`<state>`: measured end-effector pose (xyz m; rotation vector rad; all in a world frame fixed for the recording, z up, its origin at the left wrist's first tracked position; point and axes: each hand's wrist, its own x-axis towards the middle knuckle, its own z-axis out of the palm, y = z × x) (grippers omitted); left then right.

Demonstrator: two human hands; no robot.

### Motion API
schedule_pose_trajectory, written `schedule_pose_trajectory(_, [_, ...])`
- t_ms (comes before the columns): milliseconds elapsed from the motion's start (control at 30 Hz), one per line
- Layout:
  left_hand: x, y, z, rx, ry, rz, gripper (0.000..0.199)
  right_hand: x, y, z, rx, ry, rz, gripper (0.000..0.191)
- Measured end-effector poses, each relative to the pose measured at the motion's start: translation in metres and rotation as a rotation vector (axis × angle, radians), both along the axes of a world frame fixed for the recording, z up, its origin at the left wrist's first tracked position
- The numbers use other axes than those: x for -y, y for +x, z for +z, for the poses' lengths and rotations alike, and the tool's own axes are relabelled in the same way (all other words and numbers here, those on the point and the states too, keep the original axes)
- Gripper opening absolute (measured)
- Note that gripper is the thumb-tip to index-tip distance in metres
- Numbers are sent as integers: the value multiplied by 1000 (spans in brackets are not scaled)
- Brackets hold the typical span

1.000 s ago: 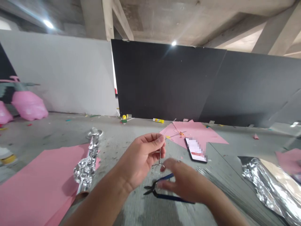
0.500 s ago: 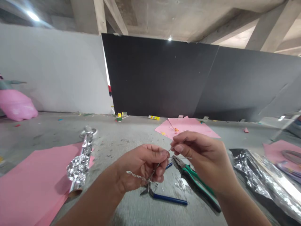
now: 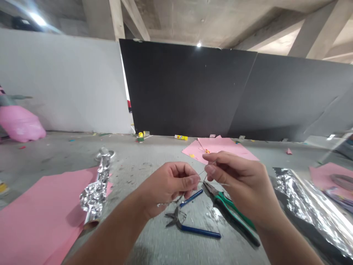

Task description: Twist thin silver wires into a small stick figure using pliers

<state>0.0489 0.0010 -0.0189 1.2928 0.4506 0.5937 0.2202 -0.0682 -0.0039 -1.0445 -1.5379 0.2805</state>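
Observation:
Thin silvery wire (image 3: pixel 203 172) runs between my two hands above the table. My left hand (image 3: pixel 176 183) is closed on it, thumb against the fingers, and a twisted length of the wire trails below the palm. Thumb and fingertips of my right hand (image 3: pixel 234 175) pinch the wire's strands just to the right. Under the hands lie small blue-handled pliers (image 3: pixel 200 232) with their handles spread. Beside them, partly beneath my right hand, rest larger pliers with green and black grips (image 3: pixel 231 213).
Pink paper (image 3: pixel 49 206) and a roll wrapped in crumpled foil (image 3: pixel 95 195) lie at left. More foil (image 3: pixel 311 209) is at right. A glue stick (image 3: pixel 181 137) and pink sheets (image 3: pixel 228 147) sit near the black panel (image 3: pixel 187 88). A pink inflated-looking object (image 3: pixel 20 123) stands far left.
My left hand has turned and risen slightly, so the twisted wire swings lower and is more hidden. The blue-handled pliers show more fully. My right hand keeps its pinch.

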Motion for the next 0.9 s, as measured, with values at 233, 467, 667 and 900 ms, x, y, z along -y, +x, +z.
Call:
schedule_pose_trajectory(233, [2, -6, 6, -132, 430, 149, 19, -4, 3, -3, -227, -160, 137, 11])
schedule_pose_trajectory(467, [0, -12, 10, -265, 614, 182, 12, -6, 14, -1, -168, -287, 196, 9])
schedule_pose_trajectory(667, [3, -11, 10, -353, 681, 238, 14, -3, 7, 1, 32, -140, 83, 4])
schedule_pose_trajectory(900, [3, -7, 10, -279, 1007, 470, 12, -5, -3, -10, -26, -43, -136, 10])
